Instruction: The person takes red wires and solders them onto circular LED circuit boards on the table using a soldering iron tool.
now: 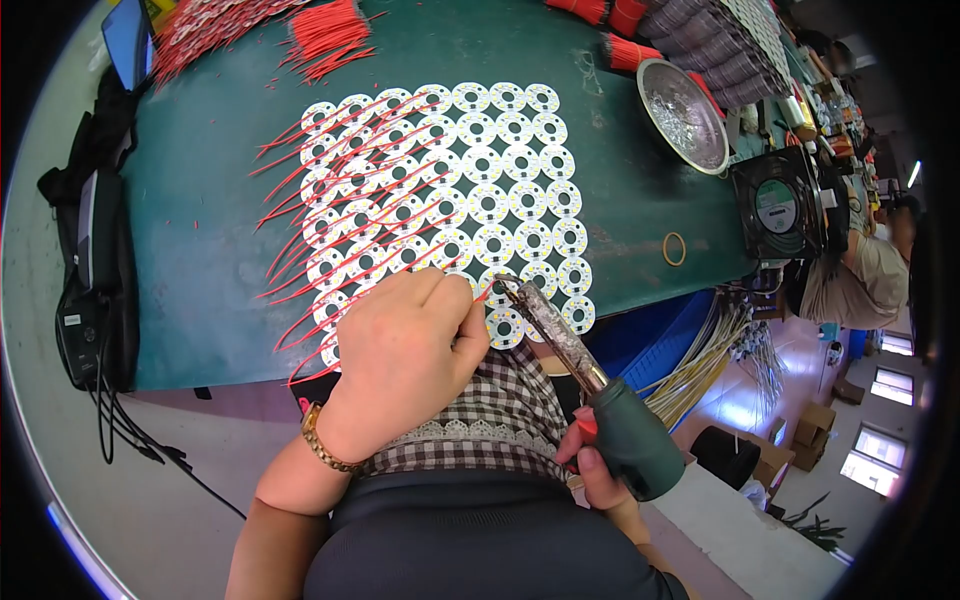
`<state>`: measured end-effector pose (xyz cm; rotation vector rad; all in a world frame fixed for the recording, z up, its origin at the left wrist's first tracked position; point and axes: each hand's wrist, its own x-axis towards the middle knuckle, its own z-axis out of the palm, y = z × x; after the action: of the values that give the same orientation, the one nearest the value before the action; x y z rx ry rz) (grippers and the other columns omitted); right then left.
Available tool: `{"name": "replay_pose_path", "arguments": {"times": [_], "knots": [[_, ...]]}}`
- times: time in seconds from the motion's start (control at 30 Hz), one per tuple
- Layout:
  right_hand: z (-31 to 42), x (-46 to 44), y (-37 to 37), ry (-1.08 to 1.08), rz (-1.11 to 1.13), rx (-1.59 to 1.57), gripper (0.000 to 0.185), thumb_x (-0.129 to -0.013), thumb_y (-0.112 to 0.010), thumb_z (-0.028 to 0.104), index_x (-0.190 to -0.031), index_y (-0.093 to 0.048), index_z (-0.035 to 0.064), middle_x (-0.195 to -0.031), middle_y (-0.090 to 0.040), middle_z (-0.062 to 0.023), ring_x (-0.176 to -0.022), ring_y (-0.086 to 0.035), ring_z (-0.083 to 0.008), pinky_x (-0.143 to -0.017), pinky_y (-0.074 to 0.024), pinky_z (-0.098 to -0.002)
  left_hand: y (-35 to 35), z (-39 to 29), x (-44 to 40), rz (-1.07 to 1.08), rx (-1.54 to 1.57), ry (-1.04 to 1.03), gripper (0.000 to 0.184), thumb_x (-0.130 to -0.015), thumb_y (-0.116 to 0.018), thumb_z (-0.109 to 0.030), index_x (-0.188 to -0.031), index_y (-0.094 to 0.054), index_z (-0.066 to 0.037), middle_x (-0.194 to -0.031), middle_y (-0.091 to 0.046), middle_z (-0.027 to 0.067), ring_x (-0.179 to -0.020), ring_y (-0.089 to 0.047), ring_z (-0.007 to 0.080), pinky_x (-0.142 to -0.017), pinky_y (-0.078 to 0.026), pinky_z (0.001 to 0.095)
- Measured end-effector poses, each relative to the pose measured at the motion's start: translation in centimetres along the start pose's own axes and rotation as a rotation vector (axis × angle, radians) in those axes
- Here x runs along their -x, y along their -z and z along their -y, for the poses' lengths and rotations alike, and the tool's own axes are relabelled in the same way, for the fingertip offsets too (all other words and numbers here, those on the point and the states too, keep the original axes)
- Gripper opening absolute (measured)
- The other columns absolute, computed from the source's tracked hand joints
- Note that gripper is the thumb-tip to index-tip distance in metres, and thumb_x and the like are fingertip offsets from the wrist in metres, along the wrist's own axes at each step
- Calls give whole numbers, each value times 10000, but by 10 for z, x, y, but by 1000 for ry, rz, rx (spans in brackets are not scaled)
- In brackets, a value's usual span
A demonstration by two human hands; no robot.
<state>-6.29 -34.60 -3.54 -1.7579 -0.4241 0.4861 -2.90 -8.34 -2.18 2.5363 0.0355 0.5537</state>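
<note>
My left hand (410, 340), with a gold watch at the wrist, is closed in a pinch on a red wire (484, 296) over the lower rows of boards. My right hand (598, 470) grips a soldering iron (640, 440) with a green handle and a long worn metal barrel. Its tip meets the board area just right of my left fingertips; whether it touches the wire is hard to tell. Round white LED boards (482, 164) lie in a grid on the table. Red wires (300, 165) trail leftward from the boards in the left columns. My left hand covers some boards.
Bundles of red wires (328, 38) lie at the table's (220, 290) far side. A metal bowl (683, 115), a rubber band (674, 249) and a black fan (776, 205) are to the right. Stacked boards (715, 45) stand behind the bowl. A black device with cables (97, 270) borders the left edge.
</note>
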Motion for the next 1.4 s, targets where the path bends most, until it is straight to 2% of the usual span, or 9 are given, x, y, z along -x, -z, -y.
{"name": "replay_pose_path", "arguments": {"times": [0.07, 0.27, 0.53, 0.63, 0.7, 0.9, 1.17, 1.23, 1.4], "knots": [[13, -6, -5, -137, -104, -155, 465, -894, -626, 279, -1236, -501, -10, -746, -576, -104, -662, -583, -178, -612, -467, -305, -1, 0, 0, -3, 0, -2, 230, -733, -707, -53, -658, -491, -76, -607, -498, 59, -557, -534, 232, -501, -420, 357], [16, -7, -7, -249, -225, -337, 531, -849, -684, 340, -1167, -498, -43, -726, -570, -100, -593, -574, -175, -548, -488, -298, -2, 2, 1, -24, 4, -22, 220, -728, -698, -44, -656, -493, -79, -602, -495, 58, -550, -529, 231, -499, -418, 355], [10, -15, 1, -243, -235, -549, 588, -853, -694, 356, -1173, -466, -80, -712, -574, -135, -532, -574, -202, -499, -504, -313, -3, 3, 1, -56, 40, -23, 204, -703, -715, -2, -648, -533, -76, -579, -493, 47, -519, -498, 218, -465, -364, 339], [9, -13, 0, -230, -252, -600, 472, -852, -691, 259, -1159, -551, -71, -732, -586, -111, -603, -583, -185, -554, -507, -302, -2, 3, 2, -49, 55, -18, 203, -708, -718, -4, -650, -537, -75, -581, -495, 46, -517, -495, 215, -464, -362, 339], [6, -10, 0, -247, -252, -531, 598, -852, -699, 361, -1190, -453, -66, -711, -559, -128, -535, -569, -205, -502, -493, -312, -1, 2, 2, -38, 38, -21, 212, -723, -711, -27, -654, -518, -79, -592, -488, 50, -531, -505, 220, -478, -384, 343], [10, 1, -11, -253, -260, -580, 662, -818, -740, 401, -1225, -431, -20, -734, -539, -105, -578, -559, -204, -529, -486, -318, -1, 3, 3, -31, 34, -28, 239, -736, -712, -55, -648, -493, -85, -598, -470, 50, -536, -503, 220, -483, -396, 347], [12, -1, -11, -270, -154, -436, 608, -845, -724, 374, -1248, -451, 11, -789, -551, -92, -697, -575, -199, -638, -491, -338, 2, 4, 3, -11, 60, -58, 251, -730, -719, -55, -640, -487, -87, -596, -456, 51, -531, -492, 222, -477, -385, 350], [-2, 3, -8, -104, -39, -264, 547, -877, -690, 312, -1265, -459, 3, -818, -564, -100, -720, -580, -199, -656, -495, -336, 2, 4, 3, -14, 63, -57, 249, -728, -719, -55, -641, -488, -85, -601, -457, 53, -532, -493, 224, -478, -386, 352], [-16, 8, 1, 26, 85, 120, 433, -911, -606, 104, -1309, -470, 0, -849, -584, -106, -756, -597, -193, -676, -505, -321, 3, 4, 3, -10, 62, -57, 248, -728, -719, -55, -642, -488, -82, -606, -459, 55, -541, -502, 225, -483, -392, 350]]}}
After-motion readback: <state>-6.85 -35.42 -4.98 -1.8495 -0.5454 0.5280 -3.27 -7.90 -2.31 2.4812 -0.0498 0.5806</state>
